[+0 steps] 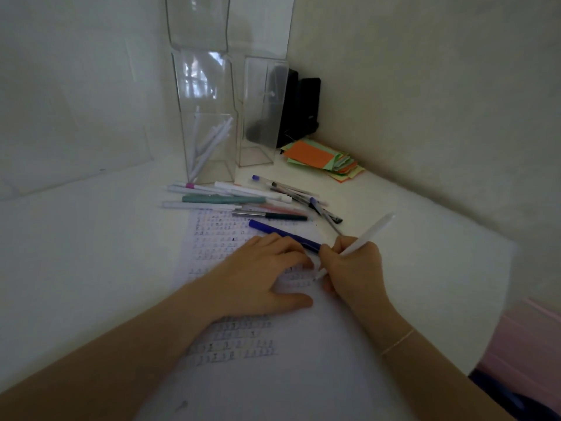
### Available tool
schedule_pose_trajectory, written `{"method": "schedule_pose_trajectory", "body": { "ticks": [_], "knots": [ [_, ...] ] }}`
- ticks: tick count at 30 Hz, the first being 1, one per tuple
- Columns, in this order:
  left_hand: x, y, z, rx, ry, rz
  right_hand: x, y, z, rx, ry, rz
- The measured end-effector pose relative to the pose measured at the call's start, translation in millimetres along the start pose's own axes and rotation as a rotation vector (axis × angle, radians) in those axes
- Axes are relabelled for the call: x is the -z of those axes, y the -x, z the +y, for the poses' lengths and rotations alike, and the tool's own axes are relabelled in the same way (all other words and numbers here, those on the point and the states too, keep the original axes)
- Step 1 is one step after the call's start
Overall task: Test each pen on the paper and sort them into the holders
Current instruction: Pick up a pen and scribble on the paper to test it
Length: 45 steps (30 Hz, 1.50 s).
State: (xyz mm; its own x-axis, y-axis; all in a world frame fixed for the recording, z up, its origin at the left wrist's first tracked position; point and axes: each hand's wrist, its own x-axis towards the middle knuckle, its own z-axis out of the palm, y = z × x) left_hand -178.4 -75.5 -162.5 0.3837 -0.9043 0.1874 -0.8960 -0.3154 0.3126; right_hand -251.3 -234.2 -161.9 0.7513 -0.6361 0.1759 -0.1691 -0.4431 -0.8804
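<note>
Desk (91, 238) wedged into a wall corner, bare to the left, curved edge at right. Paper (273, 375) spread at centre, pinned flat under left hand (261, 278), fingers straight. Two clear holders (209, 147) at the back; left one with white pens. Loose pens (249, 202) heaped between holders and paper. Right hand (355, 268) in a closed grip round white pen (367, 235), tip down-left on paper, tail up-right.
</note>
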Motion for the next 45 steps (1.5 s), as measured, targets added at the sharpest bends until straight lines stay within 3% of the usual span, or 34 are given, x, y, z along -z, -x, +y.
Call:
{"method": "schedule_pose_trajectory", "body": {
  "ticks": [10, 32, 37, 45],
  "knots": [
    [-0.9, 0.1, -0.4, 0.009, -0.012, -0.013, -2.0, 0.3, 0.7, 0.061, 0.063, 0.066],
    [-2.5, -1.3, -2.4, 0.018, 0.003, -0.026, 1.0, 2.3, 0.0, 0.015, -0.086, -0.030],
    [-2.1, -2.5, -2.9, 0.042, 0.056, -0.024, -1.5, 0.7, 3.3, 0.138, 0.047, 0.046],
    [-2.7, -5.0, -4.5, 0.068, 0.198, 0.027, 11.3, 3.3, -7.1, 0.049, -0.432, -0.172]
  ]
}}
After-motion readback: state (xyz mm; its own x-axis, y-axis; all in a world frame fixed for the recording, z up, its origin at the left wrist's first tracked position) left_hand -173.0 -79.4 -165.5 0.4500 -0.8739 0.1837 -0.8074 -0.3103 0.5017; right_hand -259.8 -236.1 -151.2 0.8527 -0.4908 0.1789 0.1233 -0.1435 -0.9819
